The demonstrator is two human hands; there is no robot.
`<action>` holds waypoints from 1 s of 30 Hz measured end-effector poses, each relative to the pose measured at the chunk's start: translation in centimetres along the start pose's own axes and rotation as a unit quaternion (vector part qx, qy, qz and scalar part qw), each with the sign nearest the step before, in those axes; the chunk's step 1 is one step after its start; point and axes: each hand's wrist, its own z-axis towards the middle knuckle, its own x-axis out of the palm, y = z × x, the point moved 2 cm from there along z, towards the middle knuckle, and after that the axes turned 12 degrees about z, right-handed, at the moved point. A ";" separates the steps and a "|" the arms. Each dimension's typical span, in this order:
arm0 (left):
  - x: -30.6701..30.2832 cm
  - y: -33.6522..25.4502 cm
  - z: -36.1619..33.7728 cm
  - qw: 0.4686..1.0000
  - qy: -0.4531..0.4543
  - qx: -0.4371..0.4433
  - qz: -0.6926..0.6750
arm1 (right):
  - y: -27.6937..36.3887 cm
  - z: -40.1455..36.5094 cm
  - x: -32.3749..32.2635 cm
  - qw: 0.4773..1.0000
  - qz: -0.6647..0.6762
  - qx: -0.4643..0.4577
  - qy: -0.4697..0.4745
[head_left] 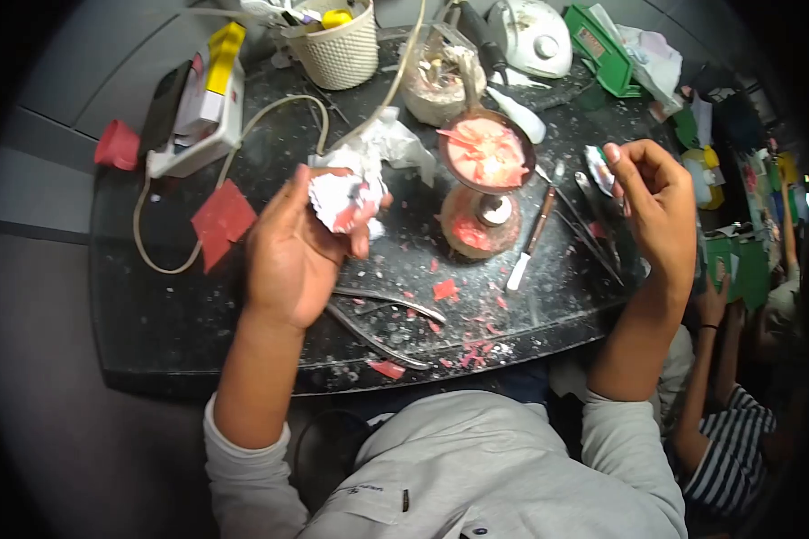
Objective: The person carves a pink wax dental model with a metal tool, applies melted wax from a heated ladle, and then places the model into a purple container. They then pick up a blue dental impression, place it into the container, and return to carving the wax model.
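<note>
My left hand (288,238) is closed around a white plaster dental cast (333,199) with some pink wax on it. Over the bench my right hand (656,198) is raised, thumb and forefinger pinched together. By those fingertips is a small white piece with a bit of green (599,171); whether the pinch holds it is hard to make out. Between the hands, a round pan (485,151) of pink wax sits above a squat base (478,235) with pink wax on it. A wax knife (532,235) with a brown handle lies nearer my right hand. Below my left hand lie metal pliers (377,328).
Pink wax scraps (445,289) litter the dark bench (189,323). A pink wax sheet (223,223) lies left, near a white box (202,135) and a cable. Behind stand a woven basket (337,49), a white device (530,36) and a green tray (602,54). Another person's arm (706,350) is at right.
</note>
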 end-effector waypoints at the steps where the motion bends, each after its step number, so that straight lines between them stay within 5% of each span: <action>1: -0.5 0.1 0.2 0.999 0.035 0.020 -0.004 | 0.7 -0.3 -1.2 0.999 -0.036 0.012 -0.016; 5: -1.0 -0.2 -0.1 0.997 0.054 0.057 0.009 | 2.3 -2.2 -3.8 0.999 -0.046 0.007 -0.022; 10: -0.3 -1.2 -1.0 0.991 0.105 0.086 0.003 | 1.2 -4.7 -4.4 0.970 -0.233 0.017 0.061; 30: 1.0 -1.6 -1.6 0.980 0.146 0.123 0.057 | -3.4 -7.3 -3.6 0.969 -0.219 0.117 -0.020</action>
